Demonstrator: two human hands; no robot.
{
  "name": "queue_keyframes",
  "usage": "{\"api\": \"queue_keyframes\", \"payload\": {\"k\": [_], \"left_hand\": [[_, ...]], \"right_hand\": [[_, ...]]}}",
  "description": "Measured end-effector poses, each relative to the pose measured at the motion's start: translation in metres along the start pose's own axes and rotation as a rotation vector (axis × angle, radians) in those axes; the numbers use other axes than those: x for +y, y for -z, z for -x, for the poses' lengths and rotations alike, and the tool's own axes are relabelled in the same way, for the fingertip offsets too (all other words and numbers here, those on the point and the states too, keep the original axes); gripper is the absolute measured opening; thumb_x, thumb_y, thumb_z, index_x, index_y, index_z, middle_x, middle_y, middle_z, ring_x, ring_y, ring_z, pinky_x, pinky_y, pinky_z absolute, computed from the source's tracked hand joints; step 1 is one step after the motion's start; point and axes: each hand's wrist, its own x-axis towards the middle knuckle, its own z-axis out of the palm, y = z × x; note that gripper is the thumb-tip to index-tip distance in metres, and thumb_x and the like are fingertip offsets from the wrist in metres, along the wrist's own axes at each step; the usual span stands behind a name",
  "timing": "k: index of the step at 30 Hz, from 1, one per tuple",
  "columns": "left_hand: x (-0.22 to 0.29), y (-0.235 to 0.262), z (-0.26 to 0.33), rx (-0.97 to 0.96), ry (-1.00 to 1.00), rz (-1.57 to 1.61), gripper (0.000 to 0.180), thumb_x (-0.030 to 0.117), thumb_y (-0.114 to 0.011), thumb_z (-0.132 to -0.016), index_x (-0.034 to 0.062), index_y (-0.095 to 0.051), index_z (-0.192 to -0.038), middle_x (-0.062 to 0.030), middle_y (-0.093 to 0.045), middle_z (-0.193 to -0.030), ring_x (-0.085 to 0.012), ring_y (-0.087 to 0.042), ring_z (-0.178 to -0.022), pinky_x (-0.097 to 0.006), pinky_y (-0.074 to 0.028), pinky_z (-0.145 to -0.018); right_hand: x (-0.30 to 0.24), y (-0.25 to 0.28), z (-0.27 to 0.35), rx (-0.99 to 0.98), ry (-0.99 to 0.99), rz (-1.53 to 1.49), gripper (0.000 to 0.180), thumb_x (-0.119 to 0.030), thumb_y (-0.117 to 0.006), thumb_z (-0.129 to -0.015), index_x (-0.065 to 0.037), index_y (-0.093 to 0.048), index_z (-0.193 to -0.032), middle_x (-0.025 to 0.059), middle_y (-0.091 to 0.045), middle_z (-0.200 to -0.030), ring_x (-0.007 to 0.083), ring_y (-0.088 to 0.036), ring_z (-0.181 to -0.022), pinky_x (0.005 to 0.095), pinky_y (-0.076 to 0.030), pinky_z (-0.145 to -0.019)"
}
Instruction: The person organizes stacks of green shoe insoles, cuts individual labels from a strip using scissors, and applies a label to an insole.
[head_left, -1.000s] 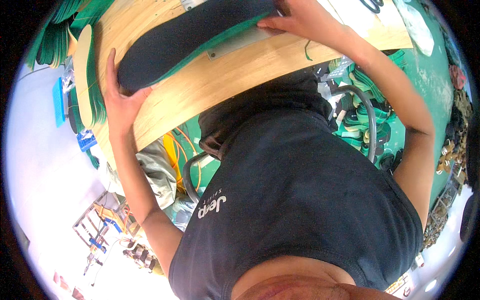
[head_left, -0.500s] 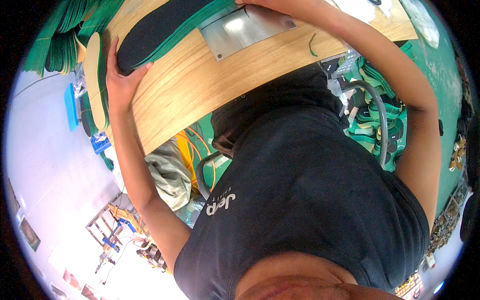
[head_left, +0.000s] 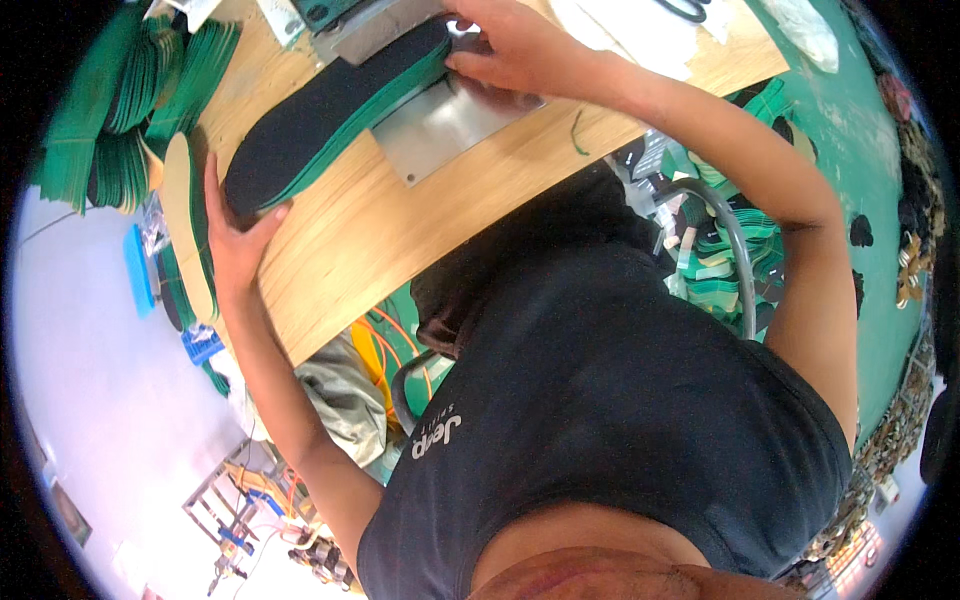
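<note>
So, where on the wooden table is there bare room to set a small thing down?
The wooden table shows bare wood between its near edge and the insole stack and metal plate; a smaller patch surrounds the thin green strip. Far left is crowded with green bundles, upper right with white sheets.

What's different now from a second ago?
The right hand and the right end of the black-and-green insole stack moved left over the metal plate, so more plate shows. The left hand stayed at the stack's other end.
</note>
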Motion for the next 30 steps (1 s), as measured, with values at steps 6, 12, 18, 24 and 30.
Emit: {"api": "queue_keyframes", "payload": {"k": [6,12,18,24,30], "left_hand": [[0.040,0.002,0.048,0.395,-0.078,-0.257,0.053,0.004,-0.062,-0.087,0.0030,-0.047,-0.138,-0.0145,-0.057,-0.129,-0.0254,-0.053,-0.121,-0.039,-0.044,-0.100],[0.126,-0.135,0.019,0.143,-0.064,0.043,0.028,0.008,-0.063,-0.089,0.0006,-0.063,-0.115,-0.0104,-0.066,-0.113,-0.0159,-0.062,-0.101,-0.029,-0.048,-0.090],[0.142,-0.234,-0.082,0.247,-0.289,-0.348,0.043,0.035,-0.063,-0.089,-0.0027,-0.063,-0.110,-0.0154,-0.066,-0.101,-0.0226,-0.064,-0.092,-0.034,-0.050,-0.079],[0.136,-0.260,-0.155,0.025,0.014,-0.362,0.051,0.045,-0.057,-0.090,-0.0042,-0.069,-0.088,-0.0117,-0.065,-0.074,-0.0203,-0.064,-0.076,-0.033,-0.050,-0.071],[0.141,-0.276,-0.169,0.167,-0.006,0.202,0.028,0.024,-0.064,-0.089,-0.0037,-0.068,-0.085,-0.0006,-0.059,-0.069,-0.0090,-0.049,-0.063,-0.026,-0.040,-0.056]], "right_hand": [[-0.004,0.078,0.010,0.267,-0.239,0.307,0.040,-0.024,-0.070,-0.082,-0.001,-0.055,-0.112,0.0132,-0.063,-0.081,0.0290,-0.062,-0.077,0.0380,-0.050,-0.068],[0.057,0.142,0.036,0.447,-0.158,0.497,0.025,-0.023,-0.065,-0.085,-0.001,-0.062,-0.096,0.0176,-0.064,-0.084,0.0307,-0.063,-0.077,0.0378,-0.051,-0.068],[0.099,0.179,0.059,0.064,-0.378,0.751,0.034,-0.021,-0.063,-0.076,0.002,-0.061,-0.101,0.0256,-0.063,-0.095,0.0393,-0.060,-0.096,0.0480,-0.047,-0.084],[0.110,0.193,0.051,-0.145,-0.462,0.731,0.027,-0.023,-0.066,-0.064,0.002,-0.069,-0.075,0.0230,-0.066,-0.076,0.0386,-0.065,-0.072,0.0460,-0.052,-0.066],[0.121,0.203,0.032,-0.174,-0.493,0.682,0.031,-0.026,-0.065,-0.066,0.002,-0.071,-0.078,0.0243,-0.067,-0.076,0.0382,-0.066,-0.072,0.0449,-0.052,-0.067]]}}
